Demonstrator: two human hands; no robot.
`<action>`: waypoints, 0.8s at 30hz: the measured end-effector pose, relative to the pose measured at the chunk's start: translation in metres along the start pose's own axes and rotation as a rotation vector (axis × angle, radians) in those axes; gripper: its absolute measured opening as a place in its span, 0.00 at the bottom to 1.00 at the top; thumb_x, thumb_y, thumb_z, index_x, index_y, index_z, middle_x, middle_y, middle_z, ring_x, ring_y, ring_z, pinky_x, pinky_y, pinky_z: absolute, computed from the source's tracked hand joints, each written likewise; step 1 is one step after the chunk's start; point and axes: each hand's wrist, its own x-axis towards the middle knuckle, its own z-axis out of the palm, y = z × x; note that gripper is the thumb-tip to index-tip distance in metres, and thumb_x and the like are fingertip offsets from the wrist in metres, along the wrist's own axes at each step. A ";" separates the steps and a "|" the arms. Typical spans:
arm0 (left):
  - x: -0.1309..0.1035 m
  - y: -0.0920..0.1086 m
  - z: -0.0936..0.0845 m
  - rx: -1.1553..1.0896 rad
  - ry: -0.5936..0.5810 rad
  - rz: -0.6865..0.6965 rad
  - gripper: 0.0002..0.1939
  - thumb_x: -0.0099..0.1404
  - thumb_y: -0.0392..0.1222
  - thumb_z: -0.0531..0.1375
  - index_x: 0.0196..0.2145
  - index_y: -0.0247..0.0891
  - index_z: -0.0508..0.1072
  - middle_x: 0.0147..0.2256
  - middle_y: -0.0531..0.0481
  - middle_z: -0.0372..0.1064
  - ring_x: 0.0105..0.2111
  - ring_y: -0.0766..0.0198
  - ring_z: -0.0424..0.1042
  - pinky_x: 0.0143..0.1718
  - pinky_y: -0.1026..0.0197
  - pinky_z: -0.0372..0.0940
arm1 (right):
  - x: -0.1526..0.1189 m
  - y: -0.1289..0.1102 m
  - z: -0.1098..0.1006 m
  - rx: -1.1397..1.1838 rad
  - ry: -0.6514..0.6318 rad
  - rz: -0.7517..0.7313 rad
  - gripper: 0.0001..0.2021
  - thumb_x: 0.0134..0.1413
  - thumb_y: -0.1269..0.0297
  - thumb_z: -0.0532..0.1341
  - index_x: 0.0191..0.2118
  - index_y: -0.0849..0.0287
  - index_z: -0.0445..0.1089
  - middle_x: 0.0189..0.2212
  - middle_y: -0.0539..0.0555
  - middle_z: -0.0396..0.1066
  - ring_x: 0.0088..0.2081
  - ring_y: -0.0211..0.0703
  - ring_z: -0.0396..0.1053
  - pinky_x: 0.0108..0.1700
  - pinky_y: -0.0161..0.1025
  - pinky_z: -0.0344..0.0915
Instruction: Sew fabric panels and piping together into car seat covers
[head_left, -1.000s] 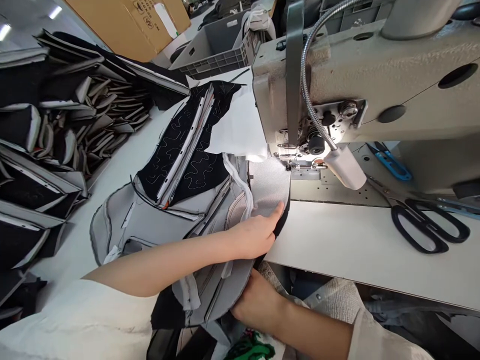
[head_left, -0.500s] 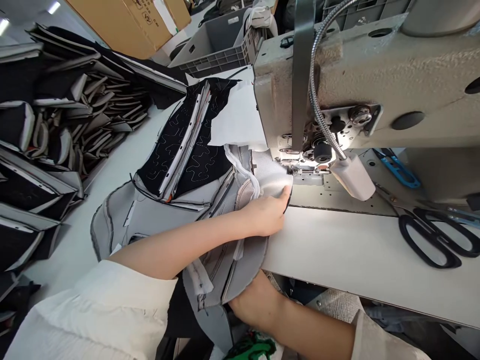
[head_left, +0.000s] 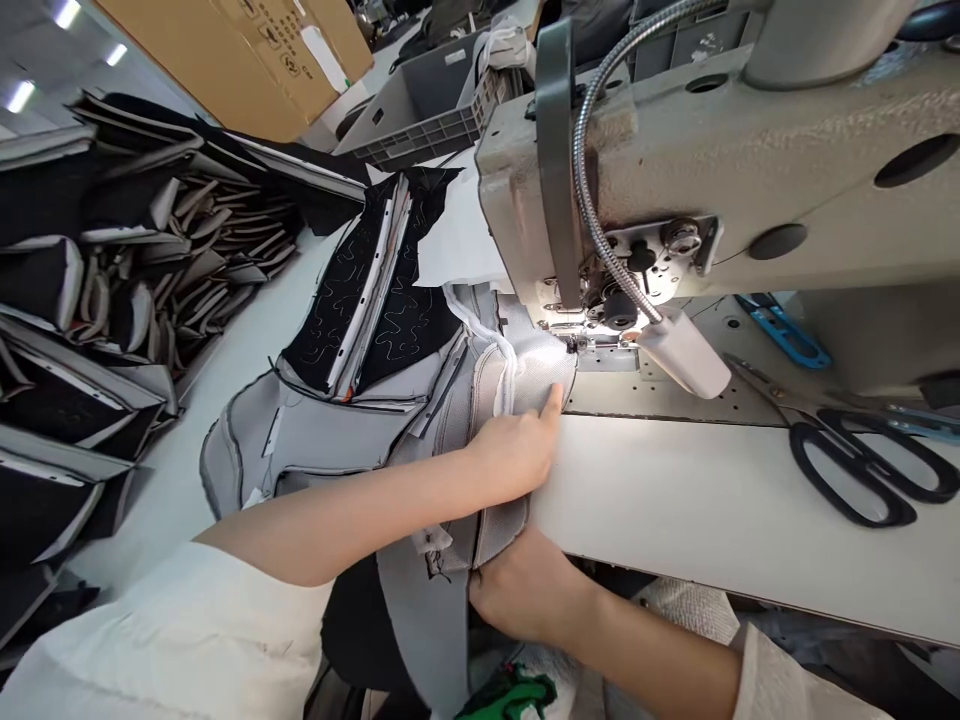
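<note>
Grey fabric is stretching from right hand up under left hand, nearer the sewing machine; I can't tell either grip.

Two hands, one sewing machine and one pair of scissors are shown. One cardboard box and three ceiling lights appear.

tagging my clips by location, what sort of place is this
Probably a sewing workshop or factory: a sewing machine with grey fabric at its lit end, stacks of similar pieces on the left, and scissors.
</note>
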 end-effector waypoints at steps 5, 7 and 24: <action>0.005 -0.004 -0.001 -0.042 -0.010 0.030 0.38 0.61 0.31 0.45 0.66 0.32 0.32 0.36 0.42 0.73 0.34 0.52 0.74 0.30 0.58 0.64 | 0.000 -0.009 0.000 0.068 0.000 0.000 0.08 0.51 0.76 0.55 0.33 0.64 0.71 0.23 0.56 0.71 0.32 0.47 0.69 0.40 0.47 0.67; 0.009 -0.008 -0.002 -0.080 0.009 0.052 0.36 0.62 0.33 0.45 0.66 0.34 0.34 0.36 0.43 0.73 0.34 0.54 0.73 0.30 0.59 0.63 | -0.005 -0.010 -0.001 0.054 0.025 -0.030 0.07 0.53 0.75 0.55 0.32 0.64 0.71 0.25 0.56 0.71 0.32 0.46 0.69 0.41 0.48 0.67; -0.017 -0.005 0.010 0.130 0.027 -0.005 0.39 0.61 0.34 0.51 0.66 0.34 0.36 0.39 0.40 0.71 0.34 0.53 0.73 0.30 0.57 0.66 | -0.039 0.032 -0.043 -0.169 -0.007 0.061 0.16 0.58 0.68 0.54 0.51 0.64 0.66 0.50 0.62 0.68 0.54 0.55 0.63 0.58 0.55 0.57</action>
